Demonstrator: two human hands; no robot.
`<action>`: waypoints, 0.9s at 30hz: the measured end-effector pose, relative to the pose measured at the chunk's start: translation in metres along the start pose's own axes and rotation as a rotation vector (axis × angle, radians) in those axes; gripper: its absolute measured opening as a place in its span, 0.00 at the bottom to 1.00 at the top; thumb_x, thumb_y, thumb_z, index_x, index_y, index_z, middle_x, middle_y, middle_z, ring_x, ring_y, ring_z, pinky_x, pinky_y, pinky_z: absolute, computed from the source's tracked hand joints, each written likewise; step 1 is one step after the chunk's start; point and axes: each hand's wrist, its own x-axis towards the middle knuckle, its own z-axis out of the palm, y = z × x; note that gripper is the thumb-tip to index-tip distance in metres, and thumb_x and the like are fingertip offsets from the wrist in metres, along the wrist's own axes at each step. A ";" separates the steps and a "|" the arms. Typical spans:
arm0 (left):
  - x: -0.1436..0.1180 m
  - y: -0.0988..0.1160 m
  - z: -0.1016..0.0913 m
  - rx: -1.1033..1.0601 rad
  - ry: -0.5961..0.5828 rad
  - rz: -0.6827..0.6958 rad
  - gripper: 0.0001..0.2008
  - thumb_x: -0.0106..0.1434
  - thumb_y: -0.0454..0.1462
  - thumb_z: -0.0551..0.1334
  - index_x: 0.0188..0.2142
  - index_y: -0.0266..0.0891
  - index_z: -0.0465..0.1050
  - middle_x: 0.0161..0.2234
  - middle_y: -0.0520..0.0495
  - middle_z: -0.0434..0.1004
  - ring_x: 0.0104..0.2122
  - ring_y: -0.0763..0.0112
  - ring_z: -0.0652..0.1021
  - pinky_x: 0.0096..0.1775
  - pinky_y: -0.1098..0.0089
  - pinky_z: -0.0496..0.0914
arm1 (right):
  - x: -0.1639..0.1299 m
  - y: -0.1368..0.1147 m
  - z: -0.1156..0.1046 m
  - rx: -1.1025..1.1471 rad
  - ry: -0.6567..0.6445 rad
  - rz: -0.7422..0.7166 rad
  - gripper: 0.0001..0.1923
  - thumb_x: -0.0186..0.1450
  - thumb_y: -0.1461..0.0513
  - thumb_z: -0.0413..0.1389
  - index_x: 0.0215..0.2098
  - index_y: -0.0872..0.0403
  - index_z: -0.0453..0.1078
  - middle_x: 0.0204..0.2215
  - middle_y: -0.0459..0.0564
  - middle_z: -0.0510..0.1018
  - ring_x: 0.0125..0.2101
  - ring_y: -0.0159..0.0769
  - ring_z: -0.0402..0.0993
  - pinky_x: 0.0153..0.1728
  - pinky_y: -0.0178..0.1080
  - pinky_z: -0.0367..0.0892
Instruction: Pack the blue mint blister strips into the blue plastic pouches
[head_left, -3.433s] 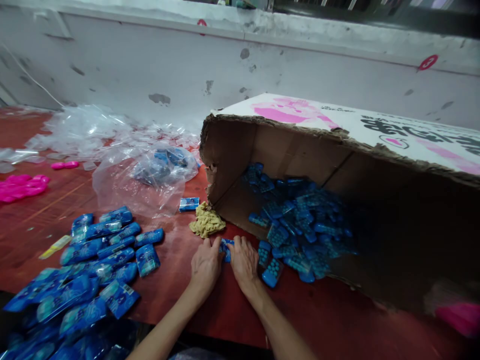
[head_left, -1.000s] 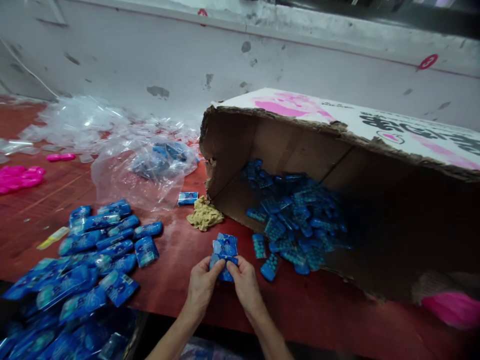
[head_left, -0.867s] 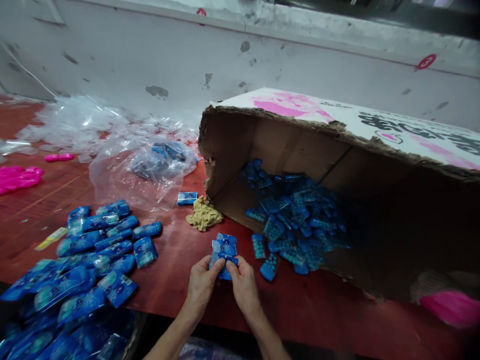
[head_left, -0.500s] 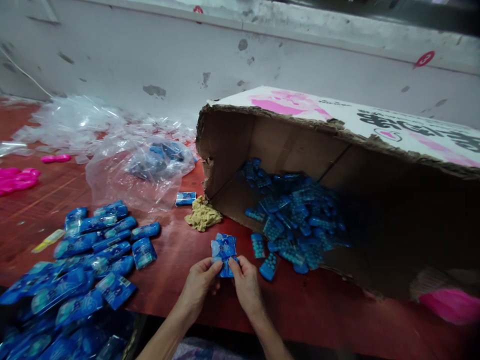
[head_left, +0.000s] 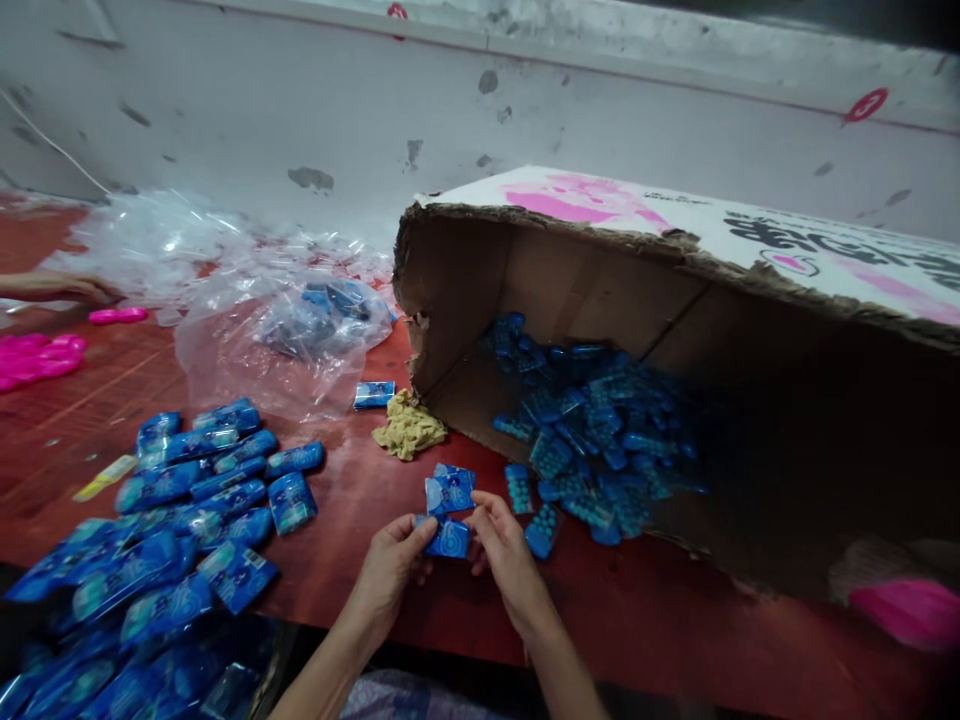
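My left hand (head_left: 391, 560) pinches a flat blue printed wrapper (head_left: 450, 539) between thumb and fingers, near the table's front edge. At the wrapper's right edge is my right hand (head_left: 504, 548), its fingers curled and touching that edge. Just beyond lie more flat blue wrappers (head_left: 450, 490), overlapping on the red table. To the right of my right hand are small clear bottles with blue caps and blue pellets (head_left: 541, 530). Many more such bottles (head_left: 600, 430) are heaped inside the tipped cardboard box.
The cardboard box (head_left: 450, 300) lies on its side, with torn edges. Blue wrapped bottles (head_left: 172, 490) pile up at left. A yellowish cloth (head_left: 409, 427), a plastic bag (head_left: 262, 350) and pink pieces (head_left: 41, 358) lie around. Another person's hand (head_left: 86, 288) reaches in at far left.
My right thumb has come off the wrapper's face and the right hand has shifted slightly right, to its edge. Another person's hand has entered at the left.
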 end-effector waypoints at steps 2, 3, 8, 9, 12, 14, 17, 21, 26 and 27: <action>0.000 0.000 -0.001 -0.015 0.018 0.007 0.14 0.47 0.44 0.65 0.22 0.35 0.67 0.14 0.55 0.66 0.13 0.81 0.63 0.16 0.78 0.56 | -0.003 -0.001 0.000 -0.017 -0.025 -0.003 0.24 0.59 0.51 0.52 0.49 0.55 0.58 0.22 0.41 0.66 0.20 0.27 0.62 0.16 0.28 0.57; 0.001 0.001 -0.002 -0.030 0.022 0.008 0.14 0.47 0.44 0.65 0.23 0.35 0.68 0.14 0.56 0.65 0.13 0.81 0.64 0.16 0.78 0.56 | -0.005 -0.002 0.001 -0.003 -0.044 -0.001 0.25 0.58 0.52 0.53 0.50 0.55 0.57 0.22 0.41 0.66 0.20 0.27 0.62 0.16 0.28 0.57; -0.001 0.006 -0.002 -0.085 -0.005 -0.030 0.14 0.46 0.45 0.65 0.25 0.36 0.69 0.16 0.55 0.68 0.14 0.79 0.65 0.17 0.77 0.57 | -0.012 -0.003 0.005 0.165 -0.072 0.041 0.22 0.59 0.57 0.53 0.50 0.54 0.58 0.23 0.40 0.66 0.20 0.26 0.63 0.20 0.29 0.60; -0.002 0.007 -0.002 -0.074 -0.012 -0.027 0.14 0.47 0.45 0.65 0.24 0.36 0.69 0.16 0.55 0.68 0.15 0.79 0.65 0.17 0.77 0.57 | -0.012 -0.004 0.005 0.166 -0.074 0.037 0.21 0.59 0.58 0.53 0.49 0.54 0.58 0.23 0.41 0.66 0.21 0.26 0.64 0.21 0.29 0.60; -0.005 0.009 -0.002 0.004 -0.017 0.031 0.13 0.47 0.44 0.65 0.21 0.36 0.68 0.15 0.55 0.66 0.15 0.79 0.65 0.18 0.77 0.57 | -0.010 -0.004 0.005 0.092 -0.067 0.013 0.22 0.57 0.62 0.53 0.50 0.54 0.58 0.26 0.42 0.69 0.21 0.27 0.64 0.20 0.29 0.59; -0.007 0.009 -0.002 0.076 -0.022 0.091 0.13 0.46 0.43 0.66 0.18 0.36 0.68 0.14 0.55 0.65 0.15 0.80 0.64 0.19 0.77 0.57 | -0.008 -0.001 0.005 0.006 -0.080 -0.019 0.25 0.54 0.64 0.54 0.50 0.54 0.58 0.25 0.41 0.69 0.20 0.27 0.63 0.20 0.29 0.58; -0.008 0.008 -0.001 0.108 -0.040 0.113 0.14 0.45 0.43 0.66 0.16 0.35 0.67 0.13 0.55 0.65 0.16 0.80 0.64 0.19 0.77 0.57 | -0.008 0.008 0.009 -0.174 -0.031 -0.168 0.25 0.55 0.66 0.53 0.51 0.54 0.59 0.22 0.40 0.69 0.22 0.28 0.64 0.24 0.30 0.60; -0.006 0.004 0.000 -0.049 -0.029 0.003 0.14 0.48 0.45 0.65 0.21 0.35 0.69 0.16 0.53 0.68 0.16 0.79 0.66 0.19 0.76 0.58 | -0.014 0.016 0.013 -0.342 0.051 -0.351 0.25 0.61 0.67 0.45 0.56 0.53 0.56 0.23 0.43 0.71 0.25 0.30 0.67 0.28 0.31 0.62; -0.006 0.005 -0.003 -0.183 -0.065 -0.087 0.14 0.48 0.44 0.65 0.24 0.34 0.69 0.17 0.52 0.70 0.15 0.79 0.67 0.17 0.77 0.58 | -0.006 0.002 -0.007 -0.642 0.093 -0.360 0.18 0.65 0.62 0.43 0.53 0.54 0.60 0.29 0.48 0.74 0.30 0.34 0.71 0.34 0.35 0.65; -0.007 0.006 -0.003 -0.212 -0.050 -0.102 0.13 0.48 0.44 0.65 0.23 0.35 0.69 0.16 0.53 0.69 0.15 0.79 0.67 0.17 0.77 0.58 | -0.001 -0.002 -0.012 -0.786 0.183 -0.376 0.18 0.65 0.61 0.45 0.52 0.54 0.61 0.36 0.52 0.74 0.35 0.37 0.71 0.37 0.37 0.64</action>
